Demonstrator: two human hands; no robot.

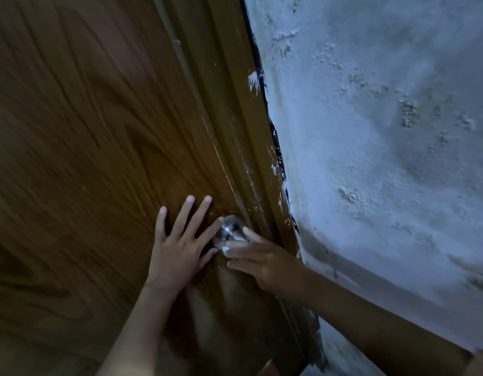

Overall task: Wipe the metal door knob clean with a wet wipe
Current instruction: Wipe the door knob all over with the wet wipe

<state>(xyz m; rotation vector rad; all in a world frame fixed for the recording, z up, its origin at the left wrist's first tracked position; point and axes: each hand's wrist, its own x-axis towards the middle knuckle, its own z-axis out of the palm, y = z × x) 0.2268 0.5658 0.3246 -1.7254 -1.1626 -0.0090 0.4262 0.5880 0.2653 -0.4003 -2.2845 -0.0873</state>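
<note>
Low in the middle of the frame, the metal knob (pixel 230 230) is sticking out from the brown wooden door (pixel 85 158), close to the door's edge and the frame strip (pixel 234 131) running diagonally beside it. The left hand (pixel 177 248) is lying flat on the door just left of the knob, fingers spread wide and gripping nothing; it is probably bracing the door so it is not swinging under the rubbing. The right hand (pixel 259 260) is reaching in from the lower right, its fingers (pixel 251 234) stretched out nearly straight and pressing against the knob's right and lower side. A small pale patch is showing at the fingertips, which may be the wipe (pixel 226 249), but blur and dim light are making it too hard to tell whether the hand is really holding it. Filling the right half of the frame, the rough whitewashed wall (pixel 384 131) is standing close to the knob, leaving the right forearm little room, and the frame strip is crowding the knob's far side, so reaching round the back looks awkward.
</note>
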